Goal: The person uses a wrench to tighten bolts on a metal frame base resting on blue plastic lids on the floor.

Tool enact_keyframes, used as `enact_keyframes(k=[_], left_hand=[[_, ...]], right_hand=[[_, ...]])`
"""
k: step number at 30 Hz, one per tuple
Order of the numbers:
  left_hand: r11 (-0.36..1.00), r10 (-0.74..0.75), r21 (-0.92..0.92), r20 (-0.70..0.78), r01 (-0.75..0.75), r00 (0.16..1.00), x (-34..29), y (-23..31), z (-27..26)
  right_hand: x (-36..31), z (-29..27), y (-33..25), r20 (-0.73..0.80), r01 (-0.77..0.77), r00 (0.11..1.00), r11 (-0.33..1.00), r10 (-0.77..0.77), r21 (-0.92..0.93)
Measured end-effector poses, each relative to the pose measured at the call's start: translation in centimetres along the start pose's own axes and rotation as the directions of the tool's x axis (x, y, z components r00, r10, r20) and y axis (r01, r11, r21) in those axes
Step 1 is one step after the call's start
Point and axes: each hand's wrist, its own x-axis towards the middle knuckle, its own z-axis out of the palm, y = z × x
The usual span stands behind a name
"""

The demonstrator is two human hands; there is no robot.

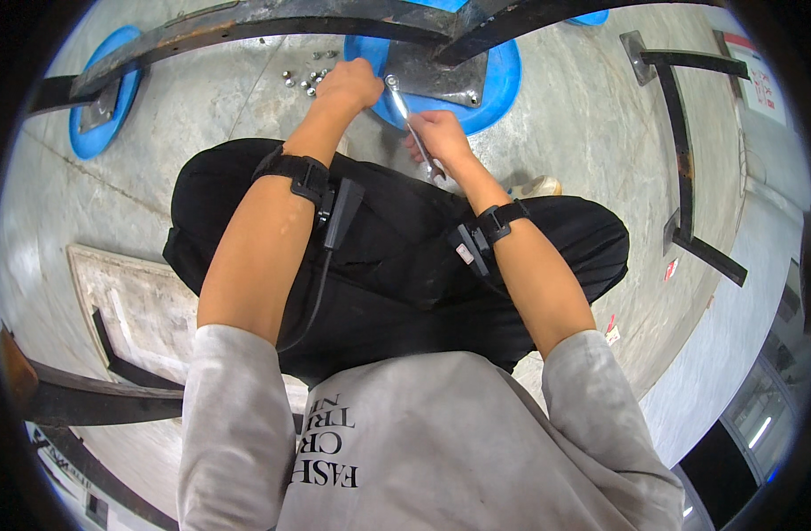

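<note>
My right hand grips the shaft of a silver wrench, whose head sits at the near edge of a grey metal base plate. That plate lies on a blue round disc and carries a dark steel beam. My left hand is closed at the plate's left edge, next to the wrench head; what it pinches is hidden. Several small silver nuts and bolts lie on the concrete just left of it. Both wrists wear black straps.
A second blue disc with a plate sits far left under the same beam. Black steel frames lie on the floor at right, more dark bars at lower left beside a pale slab. My black-trousered knees fill the middle.
</note>
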Motion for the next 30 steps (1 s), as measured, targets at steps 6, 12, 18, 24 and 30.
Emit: enact_keyframes(k=[6, 12, 18, 24, 30], left_hand=[[1.0, 0.0, -0.006, -0.003, 0.0, 1.0, -0.1, -0.3, 0.1], [1.0, -0.004, -0.011, -0.007, 0.004, 1.0, -0.3, 0.0, -0.2], [0.997, 0.069, 0.034, -0.124, -0.065, 0.99, -0.2, -0.2, 0.4], [0.997, 0.067, 0.033, -0.129, -0.063, 0.989, 0.0, -0.4, 0.6], [0.997, 0.078, 0.035, -0.146, -0.073, 0.986, 0.3, -0.6, 0.8]], right_hand=[[1.0, -2.8, -2.8, -0.091, 0.174, 0.931, 0.647, -0.355, -0.742], [1.4, -3.9, -3.5, 0.015, 0.325, 0.745, 0.343, -0.667, -0.881], [0.8, -2.6, 0.1, -0.116, 0.366, 0.886, 0.832, -0.448, -0.418], [-0.8, 0.5, 0.6, -0.121, 0.145, 0.979, 0.976, -0.166, -0.163], [-1.6, 1.6, -0.1, -0.068, 0.026, 0.997, 0.999, -0.024, 0.035]])
